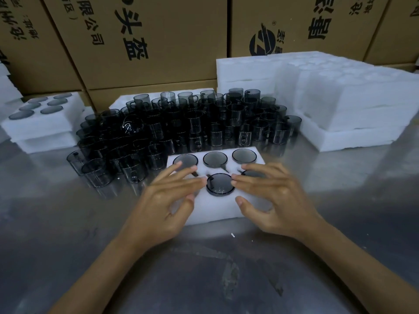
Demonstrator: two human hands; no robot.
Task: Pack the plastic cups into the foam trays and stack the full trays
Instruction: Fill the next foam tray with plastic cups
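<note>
head view: one camera, looking down at both hands over a steel table (68, 234).
foam tray: white tray (215, 209) lies flat on the table right in front of the person; back row of three holes filled with dark cups, bases up.
middle cup: front-row cup (219, 184) sits in its hole, base up, rim a bit proud of the foam.
left hand: left hand (167, 200) rests on the tray's left part, fingers spread and nearly straight, tips touching the middle cup's left edge; grip wide, holding nothing.
right hand: right hand (274, 198) on the tray's right part, fingers spread, tips at the cup's right edge, partly covering the front-right cup (250, 173); grip wide, nothing held.
front-left hole: hidden under the left hand, cannot tell if filled.
loose cups: big cluster of smoky cups (192, 125) stands on the table just behind the tray.
full trays: stack of filled trays (43, 123) at far left.
spare foam: tall stack of white trays (340, 98) at right rear.
background: cardboard boxes (147, 41) with printed characters.
</note>
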